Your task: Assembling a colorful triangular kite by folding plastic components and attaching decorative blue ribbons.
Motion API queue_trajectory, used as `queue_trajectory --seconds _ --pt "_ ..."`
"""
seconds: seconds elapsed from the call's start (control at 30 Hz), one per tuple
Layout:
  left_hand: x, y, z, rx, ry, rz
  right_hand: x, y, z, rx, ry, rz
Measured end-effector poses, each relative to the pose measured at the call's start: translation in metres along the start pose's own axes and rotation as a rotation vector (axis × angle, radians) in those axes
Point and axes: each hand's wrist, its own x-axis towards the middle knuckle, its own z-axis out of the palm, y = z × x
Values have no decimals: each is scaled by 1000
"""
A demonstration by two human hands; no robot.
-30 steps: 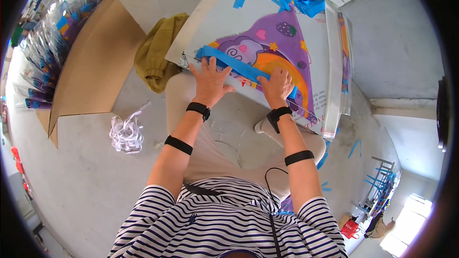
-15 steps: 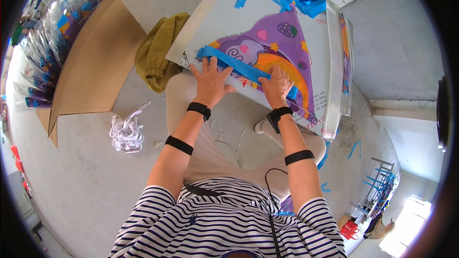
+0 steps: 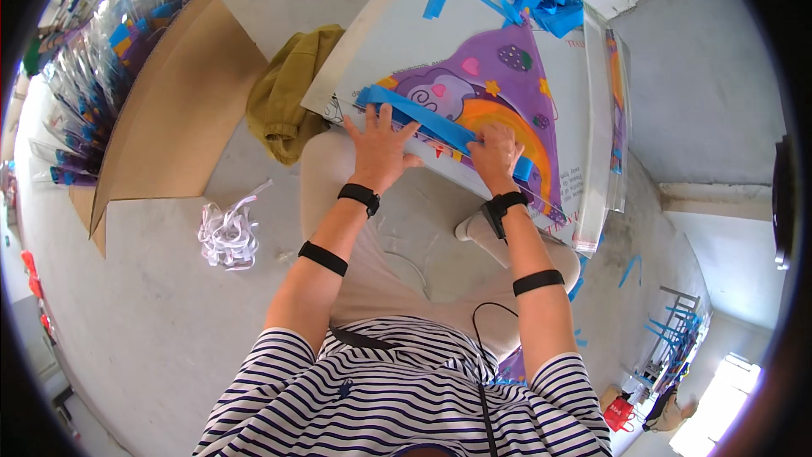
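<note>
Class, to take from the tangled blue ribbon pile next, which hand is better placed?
Probably the right hand: it is nearer most of the pile, while the left hand spreads farther left on the long blue strip.

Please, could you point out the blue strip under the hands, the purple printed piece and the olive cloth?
Blue strip (image 3: 434,124): head view, on its middle stretch.
Purple printed piece (image 3: 512,90): head view, on its purple middle.
Olive cloth (image 3: 292,89): head view, on its folds.

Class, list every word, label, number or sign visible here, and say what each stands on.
White box: red lettering toward its right side, small black print nearby; wording not copied here.
Purple piece: pictures, no lettering I can make out.
Red bag: pale marks, too small to read.
</note>
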Motion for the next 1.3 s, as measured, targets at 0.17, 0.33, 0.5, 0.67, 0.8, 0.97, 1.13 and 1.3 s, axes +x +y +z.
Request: queue_trajectory --seconds 0.17,0.33,0.5,0.67,0.8,0.97,1.13,1.3 --pt "1 2 -2 -17 -9 9 5 17 3 144 -80 149" --pt "1 1 0 -15 -8 -2 6 19 5 243 -99 195" --pt "1 2 -1 -5 -18 -3 10 19 0 294 -185 238" --pt "1 2 -3 -17 -13 0 12 19 -4 263 -167 227" --pt "1 3 -4 -20 -14 1 14 20 -7 200 -169 231" --pt "0 3 -4 -23 -23 -4 10 13 -6 71 -173 160" --pt "1 3 -2 -7 -21 -1 -2 0 -7 -178 38 -91" --pt "2 4 -4 5 -21 -1 -6 0 -7 -224 157 -558"
